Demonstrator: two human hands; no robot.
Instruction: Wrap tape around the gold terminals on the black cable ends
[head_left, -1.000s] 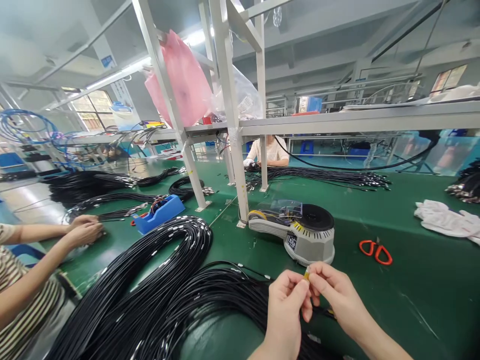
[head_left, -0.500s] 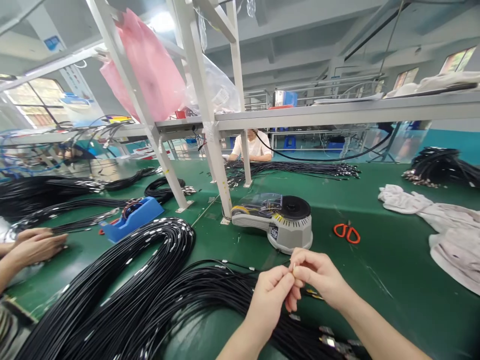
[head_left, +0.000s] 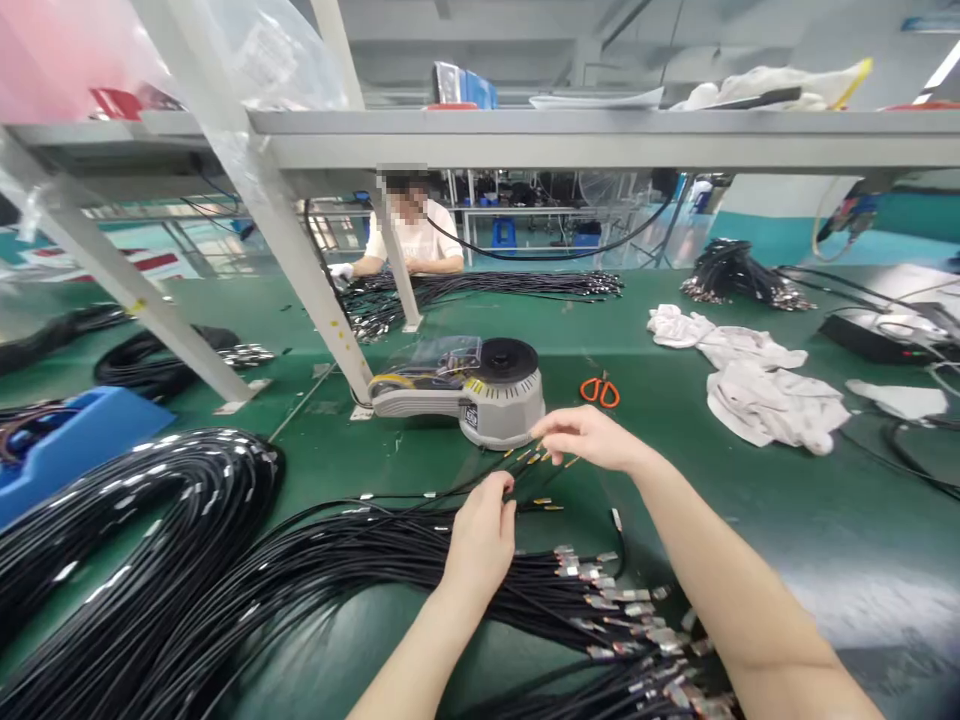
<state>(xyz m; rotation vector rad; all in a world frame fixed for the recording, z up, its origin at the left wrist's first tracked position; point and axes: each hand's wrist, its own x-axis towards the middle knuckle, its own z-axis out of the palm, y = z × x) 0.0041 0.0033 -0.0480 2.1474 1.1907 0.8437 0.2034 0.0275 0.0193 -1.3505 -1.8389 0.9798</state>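
My left hand point(head_left: 484, 535) rests on a big bundle of black cables point(head_left: 247, 570) and pinches a black cable near its end. My right hand point(head_left: 589, 437) is raised just in front of the grey tape dispenser point(head_left: 469, 388), its fingertips closed on the thin gold-tipped wire ends point(head_left: 536, 458) of that cable. Metal connectors point(head_left: 622, 610) of the bundle lie fanned out on the green table point(head_left: 750, 500) below my right forearm.
Orange scissors point(head_left: 600, 391) lie right of the dispenser, with white cloths point(head_left: 750, 385) beyond. A blue tray point(head_left: 67, 440) sits at the left. Slanted white frame legs point(head_left: 292, 250) stand behind the dispenser. A person point(head_left: 412, 235) works across the table among more cable bundles point(head_left: 735, 272).
The view has tilted down and swung right. My hands, pinched together before, have moved apart: the left dropped onto the bundle, the right went up toward the dispenser. The co-worker's hands at left are out of view.
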